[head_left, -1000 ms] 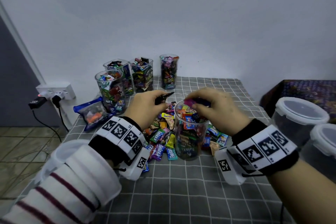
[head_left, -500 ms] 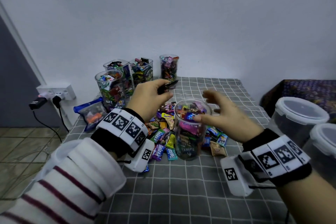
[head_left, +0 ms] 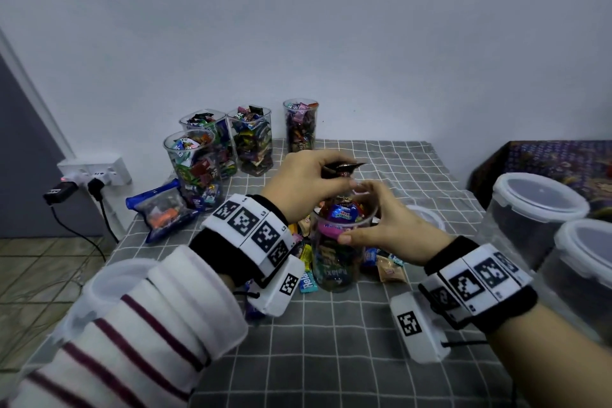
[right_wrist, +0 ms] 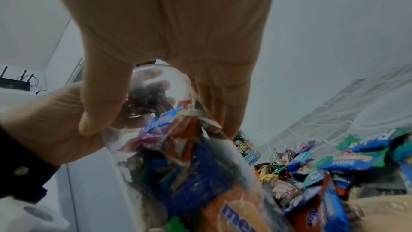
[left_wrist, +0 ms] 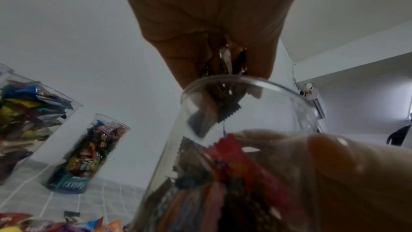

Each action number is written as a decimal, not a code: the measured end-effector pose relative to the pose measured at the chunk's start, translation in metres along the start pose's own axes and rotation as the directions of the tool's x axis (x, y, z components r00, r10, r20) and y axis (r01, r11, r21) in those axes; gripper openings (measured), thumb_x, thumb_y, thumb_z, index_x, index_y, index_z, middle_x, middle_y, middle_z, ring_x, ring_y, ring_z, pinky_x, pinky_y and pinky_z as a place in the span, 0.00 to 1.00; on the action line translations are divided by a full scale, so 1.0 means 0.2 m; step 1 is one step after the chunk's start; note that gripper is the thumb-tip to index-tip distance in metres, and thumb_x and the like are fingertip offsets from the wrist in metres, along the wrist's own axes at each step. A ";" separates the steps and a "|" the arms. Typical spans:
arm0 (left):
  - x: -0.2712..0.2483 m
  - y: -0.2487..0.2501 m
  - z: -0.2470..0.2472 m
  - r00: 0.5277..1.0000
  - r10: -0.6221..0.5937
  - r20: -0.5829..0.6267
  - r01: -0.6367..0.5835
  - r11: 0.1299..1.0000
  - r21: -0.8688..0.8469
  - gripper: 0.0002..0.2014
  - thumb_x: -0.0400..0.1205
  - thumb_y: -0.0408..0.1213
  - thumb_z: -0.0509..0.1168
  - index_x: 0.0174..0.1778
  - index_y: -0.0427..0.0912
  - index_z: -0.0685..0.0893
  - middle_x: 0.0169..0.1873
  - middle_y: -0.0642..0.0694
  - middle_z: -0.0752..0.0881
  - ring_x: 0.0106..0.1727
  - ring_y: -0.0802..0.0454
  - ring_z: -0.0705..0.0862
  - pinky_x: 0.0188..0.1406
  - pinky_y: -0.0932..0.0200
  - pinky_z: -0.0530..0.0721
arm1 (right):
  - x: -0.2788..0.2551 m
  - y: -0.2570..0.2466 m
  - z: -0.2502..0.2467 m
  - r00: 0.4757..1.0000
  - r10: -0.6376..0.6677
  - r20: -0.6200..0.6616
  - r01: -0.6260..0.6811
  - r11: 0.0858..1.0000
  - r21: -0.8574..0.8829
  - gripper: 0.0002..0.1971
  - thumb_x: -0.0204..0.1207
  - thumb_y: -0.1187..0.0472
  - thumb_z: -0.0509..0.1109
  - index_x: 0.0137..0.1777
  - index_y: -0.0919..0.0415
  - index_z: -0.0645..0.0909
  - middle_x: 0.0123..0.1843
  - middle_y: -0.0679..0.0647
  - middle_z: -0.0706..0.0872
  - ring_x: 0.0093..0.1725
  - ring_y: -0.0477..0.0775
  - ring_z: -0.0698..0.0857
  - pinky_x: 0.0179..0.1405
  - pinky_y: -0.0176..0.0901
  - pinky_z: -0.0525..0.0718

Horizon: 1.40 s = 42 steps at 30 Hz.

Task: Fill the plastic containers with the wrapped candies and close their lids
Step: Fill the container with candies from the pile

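Note:
A clear round container (head_left: 334, 262) nearly full of wrapped candies stands on the grey checked tablecloth (head_left: 331, 358). My right hand (head_left: 374, 222) grips its upper wall (right_wrist: 200, 147), thumb in front, fingers behind. My left hand (head_left: 311, 182) hovers just over its mouth (left_wrist: 245, 84) and pinches dark wrapped candies (head_left: 342, 167), also seen as candies (left_wrist: 225, 59) between its fingers. Loose candies (head_left: 306, 278) lie in a pile around the container's base, mostly hidden by my wrists.
Several filled open containers (head_left: 195, 169) stand at the back left by the wall, with a blue candy bag (head_left: 162, 209) beside them. Lidded tubs (head_left: 536, 209) stand at the right edge. A lid (head_left: 427, 215) lies behind my right hand. A power strip (head_left: 92, 172) is left.
My left hand carried the dark candies right, from beside the container to over its mouth. My right hand, open 0.5 s ago, has closed round the container's upper wall.

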<state>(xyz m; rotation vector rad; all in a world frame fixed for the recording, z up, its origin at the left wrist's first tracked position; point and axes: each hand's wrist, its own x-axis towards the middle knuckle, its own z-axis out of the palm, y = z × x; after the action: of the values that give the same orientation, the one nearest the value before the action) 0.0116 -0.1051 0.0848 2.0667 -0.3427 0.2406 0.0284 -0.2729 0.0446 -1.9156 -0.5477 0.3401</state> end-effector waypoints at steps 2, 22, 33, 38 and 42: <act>0.00 0.00 -0.01 1.000 0.009 0.026 -0.008 1.000 -0.028 0.13 0.75 0.35 0.73 0.53 0.53 0.86 0.45 0.58 0.87 0.52 0.59 0.86 0.55 0.53 0.87 | 0.01 0.00 0.00 1.000 -0.019 0.006 0.019 1.000 0.011 0.36 0.65 0.66 0.79 0.68 0.55 0.62 0.57 0.44 0.79 0.51 0.31 0.83 0.46 0.27 0.83; -0.01 0.01 -0.05 0.997 0.056 -0.053 -0.055 0.998 0.022 0.08 0.81 0.43 0.67 0.52 0.50 0.89 0.47 0.56 0.90 0.53 0.63 0.85 0.60 0.58 0.82 | 0.01 0.02 -0.01 1.000 0.012 0.006 -0.011 0.993 -0.114 0.47 0.59 0.55 0.82 0.75 0.56 0.59 0.64 0.45 0.75 0.63 0.41 0.77 0.56 0.26 0.77; -0.04 -0.18 -0.28 0.965 -0.261 -0.027 0.258 0.923 0.285 0.14 0.79 0.45 0.68 0.61 0.50 0.84 0.55 0.52 0.85 0.53 0.61 0.82 0.61 0.60 0.77 | 0.12 0.01 -0.24 0.961 0.263 0.081 -0.143 0.730 -0.668 0.49 0.65 0.59 0.79 0.81 0.48 0.53 0.76 0.56 0.70 0.72 0.56 0.73 0.70 0.52 0.73; -0.03 -0.30 -0.29 0.820 -0.552 0.148 0.344 0.684 0.643 0.36 0.74 0.49 0.73 0.77 0.53 0.67 0.76 0.45 0.71 0.74 0.45 0.72 0.69 0.54 0.70 | 0.18 0.08 -0.16 0.921 0.386 0.052 -0.148 0.471 -0.870 0.52 0.66 0.55 0.79 0.83 0.50 0.48 0.81 0.55 0.63 0.74 0.58 0.70 0.69 0.49 0.74; -0.06 -0.38 -0.21 0.696 -0.678 0.237 0.284 0.562 0.777 0.51 0.70 0.48 0.77 0.83 0.53 0.51 0.81 0.45 0.60 0.79 0.45 0.64 0.74 0.53 0.67 | 0.21 0.16 -0.08 0.896 0.440 0.064 -0.098 0.334 -0.937 0.51 0.65 0.53 0.79 0.83 0.50 0.50 0.83 0.54 0.55 0.79 0.58 0.63 0.74 0.52 0.70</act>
<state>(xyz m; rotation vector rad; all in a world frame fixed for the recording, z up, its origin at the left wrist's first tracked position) 0.0245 -0.0315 0.0390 2.8767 0.0875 -0.6884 0.0784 -0.2742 0.0220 -3.1515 -0.6957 0.6652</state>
